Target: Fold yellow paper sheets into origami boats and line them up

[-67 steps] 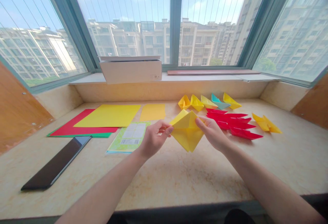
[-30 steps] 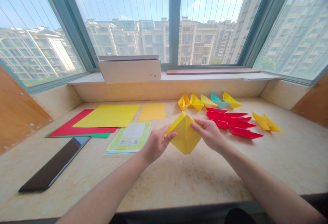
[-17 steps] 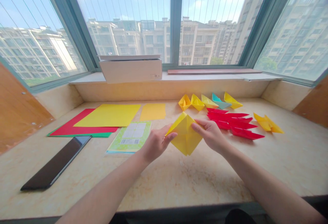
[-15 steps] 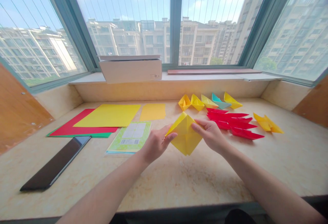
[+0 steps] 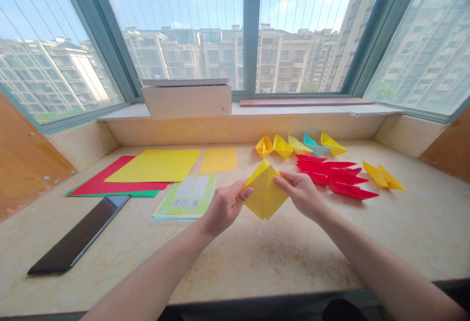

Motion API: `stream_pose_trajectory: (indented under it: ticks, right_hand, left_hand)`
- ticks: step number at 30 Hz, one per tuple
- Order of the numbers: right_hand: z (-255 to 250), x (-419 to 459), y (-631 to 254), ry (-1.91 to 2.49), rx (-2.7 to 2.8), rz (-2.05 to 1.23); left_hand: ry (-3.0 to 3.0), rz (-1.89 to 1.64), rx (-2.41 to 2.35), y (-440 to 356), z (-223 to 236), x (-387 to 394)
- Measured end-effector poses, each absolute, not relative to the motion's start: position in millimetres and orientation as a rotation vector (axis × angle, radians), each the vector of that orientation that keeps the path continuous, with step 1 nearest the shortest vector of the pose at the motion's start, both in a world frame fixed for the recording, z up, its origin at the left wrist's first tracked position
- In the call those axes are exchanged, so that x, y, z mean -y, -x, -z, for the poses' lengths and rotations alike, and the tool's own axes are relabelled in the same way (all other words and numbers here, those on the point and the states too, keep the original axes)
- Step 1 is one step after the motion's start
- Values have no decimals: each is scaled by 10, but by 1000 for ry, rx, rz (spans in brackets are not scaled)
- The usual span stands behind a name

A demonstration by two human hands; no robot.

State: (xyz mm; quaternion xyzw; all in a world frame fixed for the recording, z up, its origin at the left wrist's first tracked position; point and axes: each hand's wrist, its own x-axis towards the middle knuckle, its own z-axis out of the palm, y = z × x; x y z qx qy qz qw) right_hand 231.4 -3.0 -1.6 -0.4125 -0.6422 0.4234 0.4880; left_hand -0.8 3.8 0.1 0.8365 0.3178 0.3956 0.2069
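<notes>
A folded sheet of yellow paper (image 5: pixel 265 194), diamond-shaped with a crease down its middle, is held up above the counter. My left hand (image 5: pixel 228 204) pinches its left corner, thumb on the near face. At the right corner my right hand (image 5: pixel 301 191) grips it the same way, its other fingers behind the paper. Behind my right hand lie several red folded paper boats (image 5: pixel 340 174). Beyond them stands a row of folded boats, among them a yellow one (image 5: pixel 282 147) and a teal one (image 5: pixel 316 146). A yellow-orange folded piece (image 5: pixel 384 176) lies farther right.
Large yellow (image 5: pixel 154 165), red (image 5: pixel 110 176) and green sheets overlap at the left, near a small orange-yellow sheet (image 5: pixel 219 160). A packet of paper (image 5: pixel 189 196) and a black phone-like slab (image 5: pixel 79 238) lie nearer. A white box (image 5: pixel 187 101) stands on the sill.
The near face of the yellow paper looks smoother and its bottom tip sits slightly higher. My left thumb has shifted slightly. Both hands keep hold, and the other things stay put.
</notes>
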Motion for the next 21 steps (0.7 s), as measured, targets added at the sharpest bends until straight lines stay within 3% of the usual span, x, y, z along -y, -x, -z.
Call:
stream_pose_trajectory:
  ticks: [21]
  right_hand:
    - [46,128,-2167,1110,1728,-986]
  left_hand:
    - [-2059,-891,-1027,-90,55,-77]
